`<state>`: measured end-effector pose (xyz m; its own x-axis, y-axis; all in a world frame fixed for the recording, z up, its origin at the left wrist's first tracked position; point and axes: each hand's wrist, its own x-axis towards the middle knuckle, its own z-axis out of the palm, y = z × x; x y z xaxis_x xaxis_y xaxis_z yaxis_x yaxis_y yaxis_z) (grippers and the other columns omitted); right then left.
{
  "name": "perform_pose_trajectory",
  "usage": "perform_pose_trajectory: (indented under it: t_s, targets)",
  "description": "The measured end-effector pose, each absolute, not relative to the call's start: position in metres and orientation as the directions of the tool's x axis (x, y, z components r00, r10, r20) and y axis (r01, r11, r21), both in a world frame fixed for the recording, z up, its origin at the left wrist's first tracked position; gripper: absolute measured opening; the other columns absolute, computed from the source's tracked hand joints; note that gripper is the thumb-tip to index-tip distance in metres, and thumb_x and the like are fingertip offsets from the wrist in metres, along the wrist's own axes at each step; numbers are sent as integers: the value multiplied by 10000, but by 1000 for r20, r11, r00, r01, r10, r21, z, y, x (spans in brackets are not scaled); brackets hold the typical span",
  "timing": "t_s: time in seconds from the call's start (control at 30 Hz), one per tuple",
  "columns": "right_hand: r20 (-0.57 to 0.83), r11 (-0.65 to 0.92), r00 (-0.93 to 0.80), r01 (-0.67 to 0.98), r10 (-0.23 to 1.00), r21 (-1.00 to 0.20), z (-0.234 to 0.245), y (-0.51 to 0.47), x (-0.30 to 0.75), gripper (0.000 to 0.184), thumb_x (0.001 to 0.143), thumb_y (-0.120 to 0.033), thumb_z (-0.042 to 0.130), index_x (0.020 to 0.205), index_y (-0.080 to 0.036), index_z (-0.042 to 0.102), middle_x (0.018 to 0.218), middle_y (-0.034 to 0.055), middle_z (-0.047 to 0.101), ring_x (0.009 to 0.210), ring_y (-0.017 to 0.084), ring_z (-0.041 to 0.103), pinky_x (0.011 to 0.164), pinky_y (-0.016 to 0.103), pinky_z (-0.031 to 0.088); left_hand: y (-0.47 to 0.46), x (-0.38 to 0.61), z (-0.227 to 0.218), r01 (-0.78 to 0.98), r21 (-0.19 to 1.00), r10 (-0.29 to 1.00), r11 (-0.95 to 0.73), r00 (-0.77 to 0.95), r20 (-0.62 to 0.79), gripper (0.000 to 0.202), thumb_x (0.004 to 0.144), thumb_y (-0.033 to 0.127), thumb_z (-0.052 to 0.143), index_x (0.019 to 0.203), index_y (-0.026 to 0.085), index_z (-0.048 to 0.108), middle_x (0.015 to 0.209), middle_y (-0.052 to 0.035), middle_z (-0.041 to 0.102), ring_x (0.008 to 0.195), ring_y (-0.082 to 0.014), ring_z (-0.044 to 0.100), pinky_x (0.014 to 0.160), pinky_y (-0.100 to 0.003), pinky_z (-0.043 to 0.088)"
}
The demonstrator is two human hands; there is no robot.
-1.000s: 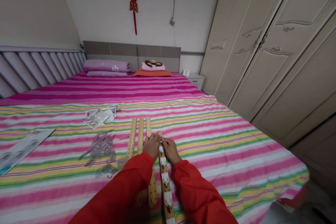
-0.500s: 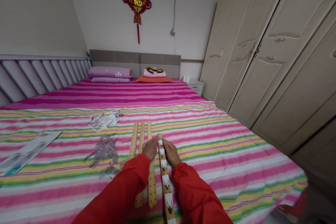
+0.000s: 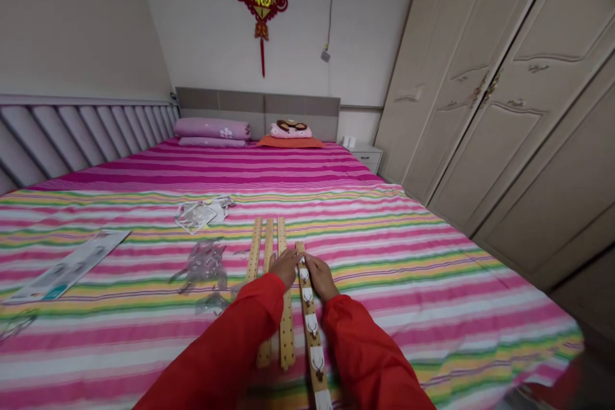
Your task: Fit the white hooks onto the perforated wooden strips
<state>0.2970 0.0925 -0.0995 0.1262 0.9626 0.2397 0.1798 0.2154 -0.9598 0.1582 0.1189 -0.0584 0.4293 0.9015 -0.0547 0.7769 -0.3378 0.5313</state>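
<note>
hooked strip (image 3: 314,341) lies lengthwise mid-bed, running to the near edge | left hand (image 3: 287,266) fingers spread flat on its far end | right hand (image 3: 321,277) fingers curled there, grip unclear | plain strips (image 3: 268,243) just left | bare sheet (image 3: 432,282) right, out to the wardrobe (image 3: 504,109) side edge

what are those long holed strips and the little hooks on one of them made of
Strips: probably wood or bamboo. They are pale tan and matt, with rows of small holes.
Hooks: the white base looks like plastic and the darker hook part is possibly metal, but they are too small to be sure.
</note>
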Motion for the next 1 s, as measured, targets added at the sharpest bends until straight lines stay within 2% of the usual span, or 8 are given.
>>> perform_pose_trajectory:
  t_s: [0.1,0.17,0.33,0.43,0.53,0.73,0.87,1.0]
  targets:
    - [221,203,142,129,965,-971,-97,89,298,446,797,-533,502,1015,-212,720,1075,46,710,1058,249,603,966,384,426,121,139,-40,700,640,901,-315,433,-30,492,824,207,418,1299,299,509,1382,-34,501,1340,-226,339,1119,-491,157]
    - [188,175,175,84,967,-981,-96,87,298,459,767,-546,540,1018,-206,717,1073,46,710,1052,250,604,950,378,437,118,115,-24,482,844,906,-237,424,12,466,824,339,446,1251,195,565,1326,-95,552,1270,-233,441,1082,-428,287]
    - [-1,11,205,-58,979,-998,-93,84,299,444,715,-566,588,889,-178,714,529,-26,629,492,160,551,519,290,462,91,37,-2,194,976,981,-102,182,66,520,605,514,672,965,140,700,990,-107,720,1008,-265,621,952,-424,434]
    - [-65,-31,203,-165,977,-986,-90,82,299,373,668,-543,643,671,-171,664,377,-71,467,365,107,408,400,241,341,66,5,-15,279,955,995,-103,42,95,425,613,481,667,881,154,702,903,-92,729,897,-258,651,855,-403,488]
    - [-94,-47,203,-225,975,-973,-87,81,300,354,631,-512,676,656,-161,639,420,-70,486,352,79,385,377,222,308,48,-6,-37,443,884,985,-149,-6,170,323,674,393,609,879,160,696,896,-91,724,854,-250,654,810,-389,501]
    - [-146,-79,235,-270,961,-960,-78,74,304,317,624,-450,676,688,-144,622,504,-42,540,351,58,412,347,195,300,39,13,-55,776,537,926,-331,157,344,344,727,146,516,1021,212,682,1056,-76,689,1015,-247,580,938,-404,416]
    - [-158,-85,262,-270,952,-959,-71,66,307,285,627,-417,672,677,-145,605,505,-39,545,334,46,395,327,177,262,41,26,-52,830,448,928,-333,204,312,434,779,78,431,1138,221,630,1065,-68,671,993,-219,556,917,-373,403]
    - [-150,-79,270,-259,951,-963,-62,57,308,255,623,-385,677,696,-148,613,523,-40,558,338,42,387,336,176,266,43,29,-49,857,407,937,-316,215,275,357,781,94,462,1042,214,673,939,-67,659,919,-216,542,849,-356,408]
